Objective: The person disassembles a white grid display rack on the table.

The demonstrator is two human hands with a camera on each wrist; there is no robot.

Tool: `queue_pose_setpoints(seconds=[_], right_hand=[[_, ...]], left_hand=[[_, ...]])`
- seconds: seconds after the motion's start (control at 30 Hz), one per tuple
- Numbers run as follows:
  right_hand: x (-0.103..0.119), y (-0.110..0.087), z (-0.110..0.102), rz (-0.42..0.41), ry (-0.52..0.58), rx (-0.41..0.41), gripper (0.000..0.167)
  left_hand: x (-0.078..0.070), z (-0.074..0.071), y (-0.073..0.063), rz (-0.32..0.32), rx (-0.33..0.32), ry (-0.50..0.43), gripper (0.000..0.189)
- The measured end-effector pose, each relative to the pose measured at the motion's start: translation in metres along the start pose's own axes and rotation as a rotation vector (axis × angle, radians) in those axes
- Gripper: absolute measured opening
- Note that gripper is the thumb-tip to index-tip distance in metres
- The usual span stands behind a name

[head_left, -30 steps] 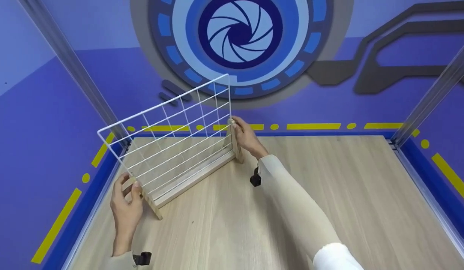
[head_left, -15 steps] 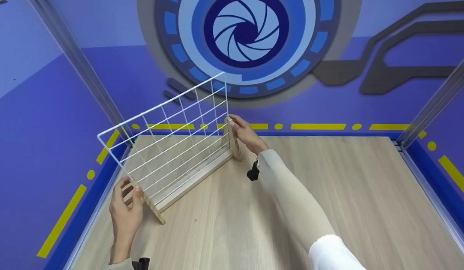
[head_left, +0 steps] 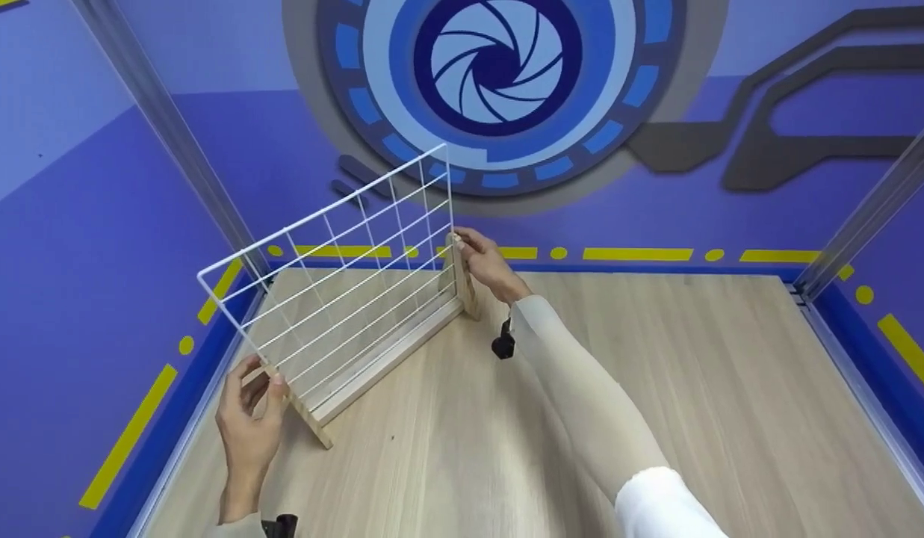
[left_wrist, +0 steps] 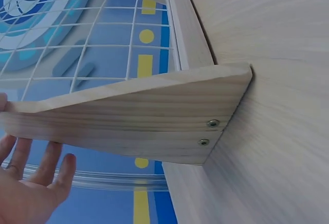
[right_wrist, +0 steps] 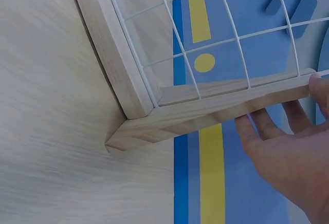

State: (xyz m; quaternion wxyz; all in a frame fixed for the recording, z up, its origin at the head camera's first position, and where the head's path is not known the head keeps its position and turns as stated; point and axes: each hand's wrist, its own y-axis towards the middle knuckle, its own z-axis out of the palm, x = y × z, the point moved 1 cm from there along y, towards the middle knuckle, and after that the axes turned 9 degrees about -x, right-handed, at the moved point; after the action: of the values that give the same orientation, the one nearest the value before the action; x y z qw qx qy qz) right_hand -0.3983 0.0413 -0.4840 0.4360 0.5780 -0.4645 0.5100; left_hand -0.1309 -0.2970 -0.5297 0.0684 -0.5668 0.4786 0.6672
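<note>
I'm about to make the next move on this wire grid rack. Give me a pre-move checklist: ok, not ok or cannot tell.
1. Left hand gripping the left side panel: ok, at its upper end.
2. Right hand gripping the right side panel: ok, also at its upper end.
3. Wire grid spanning between both panels: ok.
4. Left panel's lower end against the table: ok.
5. Base bar parallel to the back wall: not ok, slanted.
6. Left panel's two screws tight: cannot tell, only heads show.
</note>
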Motion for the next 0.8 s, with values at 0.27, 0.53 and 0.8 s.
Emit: queue_pose_setpoints(seconds=[0.27,0.53,0.8], right_hand=[[0.011,-0.007,-0.008,-0.031,0.028,-0.020,0.043],[0.022,-0.019,-0.023,-0.098,-0.053,-0.052,0.045],[0.027,-0.040,-0.024,-0.211,-0.026,-0.072,0.052]], left_hand=[[0.012,0.000,0.003,0.027,-0.002,-0.085,0.050],[0.016,0.001,0.005,0.035,0.017,-0.177,0.049],[0.024,0.005,0.003,0.087,-0.012,-0.196,0.043]])
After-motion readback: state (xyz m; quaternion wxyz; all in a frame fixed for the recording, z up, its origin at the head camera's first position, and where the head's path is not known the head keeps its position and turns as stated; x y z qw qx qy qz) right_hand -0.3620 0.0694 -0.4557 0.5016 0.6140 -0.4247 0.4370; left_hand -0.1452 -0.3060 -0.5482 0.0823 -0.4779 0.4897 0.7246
